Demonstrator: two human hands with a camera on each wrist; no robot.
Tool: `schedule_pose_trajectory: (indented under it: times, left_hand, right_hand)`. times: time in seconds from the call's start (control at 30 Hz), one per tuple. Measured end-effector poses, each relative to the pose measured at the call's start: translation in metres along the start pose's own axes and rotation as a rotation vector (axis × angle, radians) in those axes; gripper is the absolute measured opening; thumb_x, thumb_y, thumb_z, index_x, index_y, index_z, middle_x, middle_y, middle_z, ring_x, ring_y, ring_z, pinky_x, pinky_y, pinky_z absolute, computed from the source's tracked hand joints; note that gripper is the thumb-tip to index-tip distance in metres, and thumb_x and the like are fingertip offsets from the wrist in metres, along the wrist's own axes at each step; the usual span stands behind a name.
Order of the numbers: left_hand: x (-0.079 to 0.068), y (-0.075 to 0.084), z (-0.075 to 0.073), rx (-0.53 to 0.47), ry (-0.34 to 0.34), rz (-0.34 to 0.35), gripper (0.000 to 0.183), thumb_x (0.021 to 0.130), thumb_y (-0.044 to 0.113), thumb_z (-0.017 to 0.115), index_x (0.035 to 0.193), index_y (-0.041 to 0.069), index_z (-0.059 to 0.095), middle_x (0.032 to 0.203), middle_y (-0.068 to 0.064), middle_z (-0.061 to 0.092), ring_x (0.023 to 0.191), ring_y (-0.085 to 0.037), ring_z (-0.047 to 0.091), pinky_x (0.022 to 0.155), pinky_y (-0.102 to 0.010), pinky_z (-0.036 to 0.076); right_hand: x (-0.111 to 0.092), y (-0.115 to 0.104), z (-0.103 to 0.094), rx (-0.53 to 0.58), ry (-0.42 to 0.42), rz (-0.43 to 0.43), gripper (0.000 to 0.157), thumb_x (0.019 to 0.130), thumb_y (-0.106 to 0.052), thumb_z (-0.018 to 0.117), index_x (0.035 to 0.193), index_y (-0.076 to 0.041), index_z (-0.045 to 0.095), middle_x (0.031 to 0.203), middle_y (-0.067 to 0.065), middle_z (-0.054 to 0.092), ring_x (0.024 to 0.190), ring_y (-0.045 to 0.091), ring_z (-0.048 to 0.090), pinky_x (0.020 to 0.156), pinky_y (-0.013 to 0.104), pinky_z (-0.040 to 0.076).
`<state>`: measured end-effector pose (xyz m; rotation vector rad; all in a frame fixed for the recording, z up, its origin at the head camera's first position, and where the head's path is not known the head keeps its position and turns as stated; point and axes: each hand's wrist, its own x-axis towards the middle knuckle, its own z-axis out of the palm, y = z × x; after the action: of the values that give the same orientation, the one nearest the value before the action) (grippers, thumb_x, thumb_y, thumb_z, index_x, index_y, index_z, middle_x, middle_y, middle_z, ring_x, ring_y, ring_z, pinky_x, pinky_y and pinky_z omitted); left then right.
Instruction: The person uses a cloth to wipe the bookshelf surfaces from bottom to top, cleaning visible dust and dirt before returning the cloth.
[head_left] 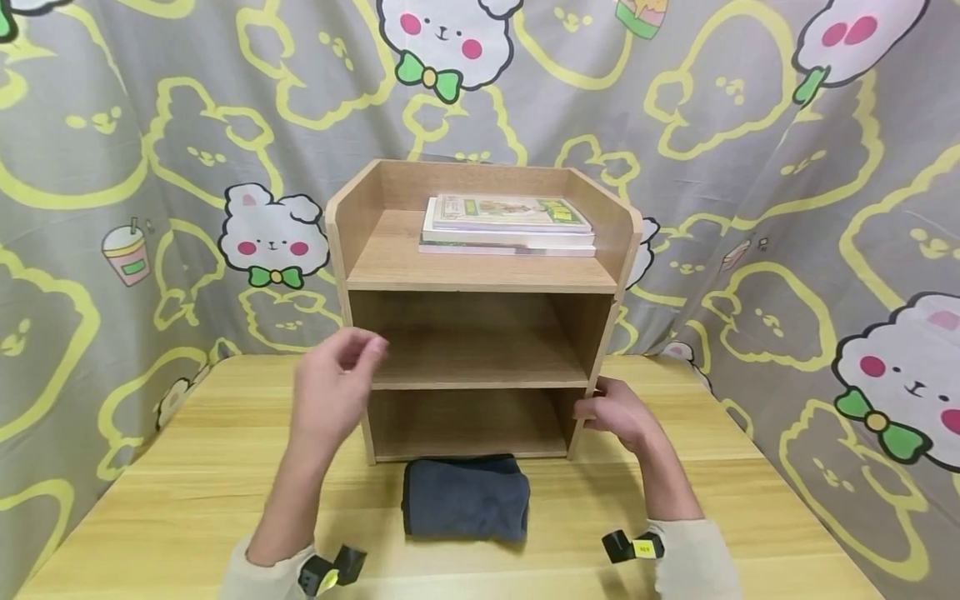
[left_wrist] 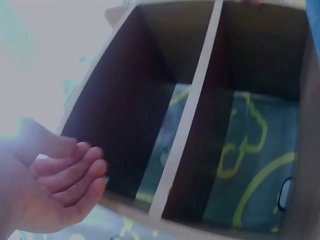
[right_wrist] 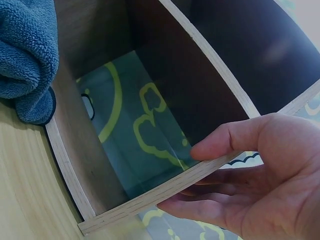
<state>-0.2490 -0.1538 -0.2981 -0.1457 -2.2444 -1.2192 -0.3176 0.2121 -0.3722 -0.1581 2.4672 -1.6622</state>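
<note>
A small wooden shelf unit (head_left: 480, 380) stands upright on the table, its two lower compartments facing me. My right hand (head_left: 621, 414) grips the edge of its right side panel, low down. In the right wrist view the thumb (right_wrist: 220, 142) lies on the panel's inner side, with the fingers behind the outer side. Raised before the unit's left side, my left hand (head_left: 337, 379) holds nothing, its fingers (left_wrist: 80, 177) loosely curled. A folded dark grey-blue towel (head_left: 467, 498) lies on the table against the unit's bottom front edge.
Several books (head_left: 510, 225) lie stacked on the unit's top shelf, towards its right side. The wooden table (head_left: 225, 467) extends on both sides of the unit. A grey curtain (head_left: 315, 150) with cartoon prints hangs behind and along both sides.
</note>
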Motion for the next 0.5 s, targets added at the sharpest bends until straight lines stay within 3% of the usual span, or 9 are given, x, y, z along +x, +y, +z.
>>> schedule_pose_trajectory:
  times: [0.1, 0.2, 0.27, 0.37, 0.5]
  left_hand:
    - [0.003, -0.007, -0.008, -0.007, 0.099, -0.056, 0.017, 0.099, 0.022, 0.067, 0.103, 0.006, 0.072, 0.094, -0.009, 0.074, 0.087, -0.019, 0.066, 0.076, -0.019, 0.048]
    - [0.007, -0.012, -0.012, -0.017, 0.088, -0.129, 0.027, 0.097, 0.027, 0.069, 0.110, 0.003, 0.063, 0.101, -0.014, 0.069, 0.093, -0.023, 0.063, 0.083, -0.029, 0.046]
    - [0.009, -0.017, -0.014, -0.024, 0.024, -0.188, 0.041, 0.097, 0.033, 0.069, 0.120, 0.002, 0.054, 0.111, -0.016, 0.064, 0.101, -0.029, 0.062, 0.088, -0.037, 0.047]
    - [0.013, -0.028, -0.013, -0.039, -0.145, -0.259, 0.062, 0.098, 0.039, 0.065, 0.140, 0.002, 0.038, 0.129, -0.022, 0.057, 0.119, -0.037, 0.058, 0.099, -0.050, 0.047]
    - [0.018, -0.045, -0.007, -0.058, -0.342, -0.261, 0.068, 0.105, 0.034, 0.053, 0.155, 0.000, 0.023, 0.146, -0.029, 0.046, 0.135, -0.044, 0.048, 0.110, -0.059, 0.039]
  right_hand:
    - [0.000, 0.000, -0.001, 0.002, 0.005, 0.002, 0.065, 0.083, -0.003, 0.061, 0.142, 0.015, 0.041, 0.134, 0.033, 0.054, 0.116, 0.035, 0.061, 0.100, 0.048, 0.053]
    - [-0.001, 0.000, -0.003, 0.003, 0.008, 0.004, 0.065, 0.083, -0.003, 0.060, 0.142, 0.015, 0.040, 0.134, 0.033, 0.054, 0.116, 0.035, 0.061, 0.101, 0.049, 0.052]
    - [-0.002, 0.000, -0.003, 0.001, 0.006, 0.006, 0.065, 0.083, -0.003, 0.060, 0.142, 0.015, 0.041, 0.133, 0.033, 0.055, 0.117, 0.035, 0.061, 0.101, 0.049, 0.052]
    - [-0.001, 0.000, -0.002, -0.003, -0.002, 0.004, 0.065, 0.083, -0.004, 0.060, 0.142, 0.014, 0.041, 0.133, 0.032, 0.055, 0.117, 0.035, 0.060, 0.102, 0.050, 0.052]
    - [0.001, 0.000, -0.001, -0.004, -0.011, -0.001, 0.065, 0.083, -0.004, 0.060, 0.142, 0.014, 0.041, 0.133, 0.032, 0.055, 0.116, 0.034, 0.061, 0.102, 0.050, 0.051]
